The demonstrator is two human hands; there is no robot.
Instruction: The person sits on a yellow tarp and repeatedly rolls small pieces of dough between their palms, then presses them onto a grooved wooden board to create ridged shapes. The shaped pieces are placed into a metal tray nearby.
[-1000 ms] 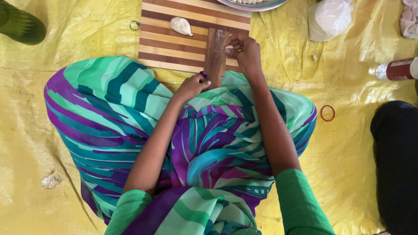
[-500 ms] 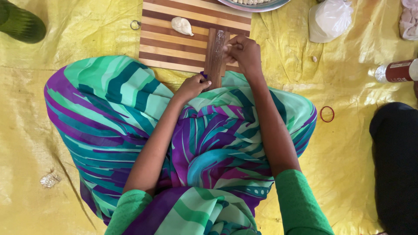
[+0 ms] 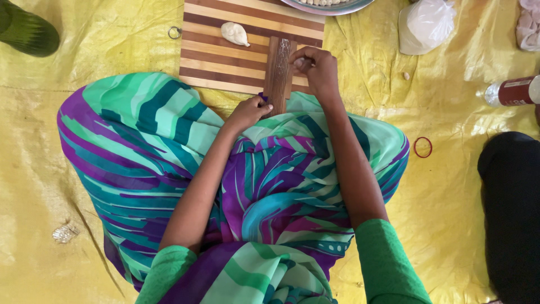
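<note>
The right hand is resting on the upper part of a narrow ridged wooden board, and its fingers are curled down and pressing something small and pale against the grooves; it looks like a bit of dough, but it is mostly hidden under the fingers, so I cannot tell its shape. Compared with 1 second ago, this hand is sitting a little lower and closer to the body along the ridged board, so it seems to be dragging the piece down the grooves, and I judge this stroke to be somewhere in the middle, not finished. The left hand is staying where it was, at the near end of the ridged board, with the fingers bent and the fingertips touching its lower edge, holding it steady; it is not closed around anything that I can see. The ridged board is lying on a larger striped cutting board, which is lying on a yellow sheet on the floor. To the left of the right hand, a little beyond it, 1 shaped dough piece is lying on the striped board, not moved. Beyond the right hand, the rim of a metal plate is showing. To the right of that hand, well apart, a white plastic bag, a bottle and a red rubber band are lying on the sheet.
</note>
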